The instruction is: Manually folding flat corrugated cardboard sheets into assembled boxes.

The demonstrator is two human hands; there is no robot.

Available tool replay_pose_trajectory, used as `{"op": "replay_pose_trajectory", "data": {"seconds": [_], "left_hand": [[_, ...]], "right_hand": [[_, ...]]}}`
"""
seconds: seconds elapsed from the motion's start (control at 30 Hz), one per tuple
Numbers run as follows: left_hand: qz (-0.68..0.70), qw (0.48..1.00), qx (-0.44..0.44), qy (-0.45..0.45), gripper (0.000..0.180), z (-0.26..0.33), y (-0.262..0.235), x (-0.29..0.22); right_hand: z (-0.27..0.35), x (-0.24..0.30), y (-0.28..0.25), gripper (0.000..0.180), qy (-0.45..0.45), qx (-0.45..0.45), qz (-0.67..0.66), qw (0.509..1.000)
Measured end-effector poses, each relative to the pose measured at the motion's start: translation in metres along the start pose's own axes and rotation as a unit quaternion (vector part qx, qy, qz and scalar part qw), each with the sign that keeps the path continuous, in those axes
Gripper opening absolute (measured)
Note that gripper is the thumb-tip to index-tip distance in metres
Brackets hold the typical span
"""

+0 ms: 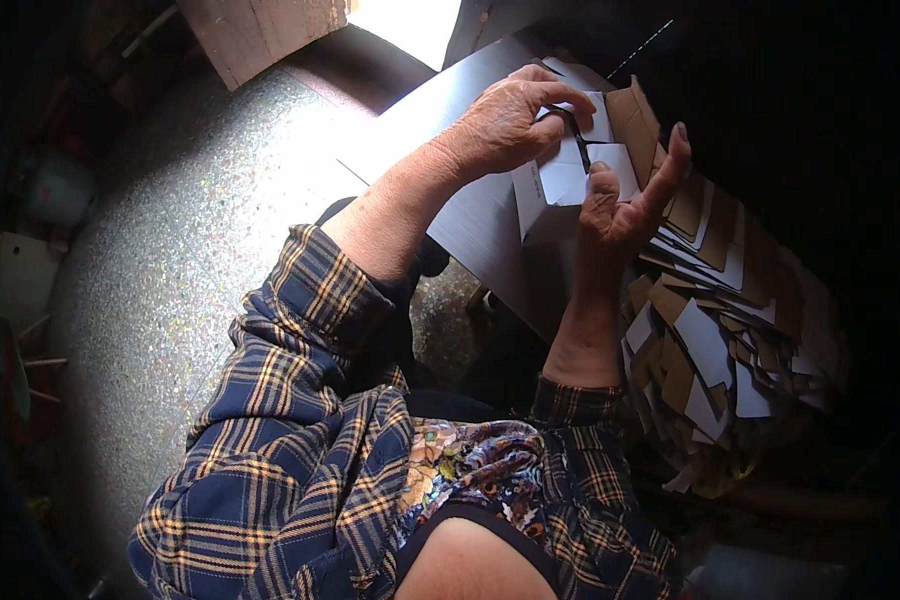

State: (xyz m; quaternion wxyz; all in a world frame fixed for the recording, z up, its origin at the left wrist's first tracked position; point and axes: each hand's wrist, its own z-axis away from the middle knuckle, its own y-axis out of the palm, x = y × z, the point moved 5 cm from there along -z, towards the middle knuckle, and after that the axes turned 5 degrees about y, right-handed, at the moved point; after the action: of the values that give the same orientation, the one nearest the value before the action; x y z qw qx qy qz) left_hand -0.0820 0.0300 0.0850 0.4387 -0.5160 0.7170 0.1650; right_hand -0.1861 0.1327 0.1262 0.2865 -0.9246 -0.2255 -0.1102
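An open carton [537, 205], white outside and with a brown flap [632, 118] raised on its right, stands on the table in front of me. White box-like pieces or flaps [613, 168] show in its top. A narrow dark strip [581, 146] runs between them; whether it is a separate piece or a gap, I cannot tell. My left hand [515, 120] reaches over the carton's far left part, fingers bent and closed near the strip's far end. At the near right corner, my right hand [625, 210] has its thumb against the white pieces and its forefinger stretched up, apart.
A big pile of flattened white and brown cardboard pieces [710, 350] lies to the right of the carton. The grey table [480, 225] extends under it toward the left. Speckled floor [170, 300] is at left, with a brown wooden panel [260, 40] beyond.
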Motion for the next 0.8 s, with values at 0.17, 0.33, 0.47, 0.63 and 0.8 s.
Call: {"op": "replay_pose_trajectory", "data": {"seconds": [0.17, 0.33, 0.47, 0.63, 0.8], "left_hand": [[-0.016, 1.000, -0.015, 0.019, 0.032, -0.002, 0.000, 0.009], [-0.027, 0.999, -0.026, 0.031, 0.036, -0.001, 0.003, 0.014], [-0.054, 0.997, -0.025, 0.041, 0.036, -0.001, 0.005, 0.009], [-0.074, 0.995, -0.038, 0.057, 0.036, 0.000, 0.004, 0.008], [-0.080, 0.995, -0.036, 0.046, 0.035, -0.001, 0.007, 0.009]], "right_hand": [[0.000, -0.006, 0.002, 0.037, -0.028, 0.032, 0.030, 0.999], [0.001, -0.005, -0.001, 0.036, 0.004, 0.036, -0.031, 0.999], [-0.001, -0.006, -0.003, 0.033, 0.056, 0.024, -0.058, 0.996], [-0.014, 0.004, -0.004, 0.027, 0.101, 0.057, -0.005, 0.993], [-0.017, 0.002, -0.003, 0.029, 0.130, 0.070, 0.071, 0.987]]}}
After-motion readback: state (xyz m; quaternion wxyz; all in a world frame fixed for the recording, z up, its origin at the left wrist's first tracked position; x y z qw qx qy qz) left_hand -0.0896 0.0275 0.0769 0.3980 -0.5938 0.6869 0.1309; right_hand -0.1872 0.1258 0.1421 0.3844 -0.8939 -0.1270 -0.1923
